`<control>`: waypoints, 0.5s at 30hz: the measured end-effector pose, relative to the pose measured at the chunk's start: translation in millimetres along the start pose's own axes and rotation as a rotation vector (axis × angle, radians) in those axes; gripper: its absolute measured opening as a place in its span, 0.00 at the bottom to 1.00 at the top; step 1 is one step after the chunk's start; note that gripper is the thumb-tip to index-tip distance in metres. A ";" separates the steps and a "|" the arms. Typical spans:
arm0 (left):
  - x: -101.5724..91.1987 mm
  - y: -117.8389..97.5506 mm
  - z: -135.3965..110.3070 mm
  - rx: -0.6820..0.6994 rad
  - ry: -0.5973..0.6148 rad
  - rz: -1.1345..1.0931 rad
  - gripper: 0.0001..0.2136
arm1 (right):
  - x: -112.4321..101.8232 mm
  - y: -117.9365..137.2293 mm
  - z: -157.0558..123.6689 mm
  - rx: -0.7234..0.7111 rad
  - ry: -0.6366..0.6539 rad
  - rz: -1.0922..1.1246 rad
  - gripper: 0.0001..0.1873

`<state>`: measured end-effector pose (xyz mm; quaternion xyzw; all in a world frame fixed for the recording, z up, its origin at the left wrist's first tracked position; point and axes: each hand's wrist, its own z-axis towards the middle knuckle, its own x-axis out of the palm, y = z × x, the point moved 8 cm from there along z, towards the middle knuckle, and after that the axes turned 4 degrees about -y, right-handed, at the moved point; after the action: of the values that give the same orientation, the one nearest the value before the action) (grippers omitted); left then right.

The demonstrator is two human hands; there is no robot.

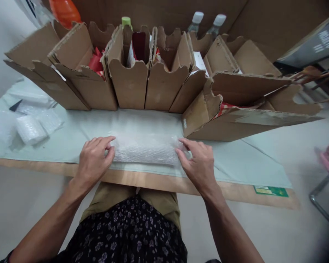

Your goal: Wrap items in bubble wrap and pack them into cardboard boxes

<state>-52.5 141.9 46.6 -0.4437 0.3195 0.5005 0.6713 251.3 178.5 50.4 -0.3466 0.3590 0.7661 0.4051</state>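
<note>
Bubble wrap (pixel 146 153) lies along the near edge of the worktop (pixel 153 180), left hand (pixel 94 156) and right hand (pixel 199 159) each with their grip pinched on an end. It's already folded long; ends look untaped, though it's blurry. Cardboard boxes (pixel 131 87) stand behind, bottles (pixel 217 25) farther back.

A long, low bundle of clear, whitish plastic bubble wrap (pixel 146 152) lies on the pale green sheet of cloth (pixel 142 120), just off the view's middle toward seven o'clock. Its length runs from nine to three o'clock; the six o'clock side is nearly straight-edged and densely bubbled, the twelve o'clock side thinner and more see-through, both ends loosely crumpled
</note>
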 end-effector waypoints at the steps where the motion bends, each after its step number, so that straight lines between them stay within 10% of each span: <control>1: 3.9 0.3 1.8 0.008 0.026 0.028 0.15 | -2.1 -7.0 -1.4 0.016 0.013 -0.058 0.15; 5: 0.6 -3.5 3.3 0.026 -0.018 0.054 0.16 | -9.1 -15.5 -1.8 0.063 -0.024 -0.151 0.21; 8: -3.2 -31.8 -1.4 0.166 -0.103 -0.005 0.18 | 9.1 23.0 6.5 -0.054 0.026 -0.045 0.22; 12: 43.7 -67.0 -16.8 0.402 0.162 0.012 0.24 | 68.7 84.1 6.1 -0.275 0.320 0.128 0.28; 15: 71.1 -58.5 -26.3 0.398 0.302 0.070 0.28 | 86.3 69.9 -12.8 -0.272 0.396 0.120 0.31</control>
<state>24.7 139.3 -9.9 -0.3612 0.5236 0.3789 0.6722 156.3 171.1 -8.1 -0.5195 0.3446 0.7472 0.2302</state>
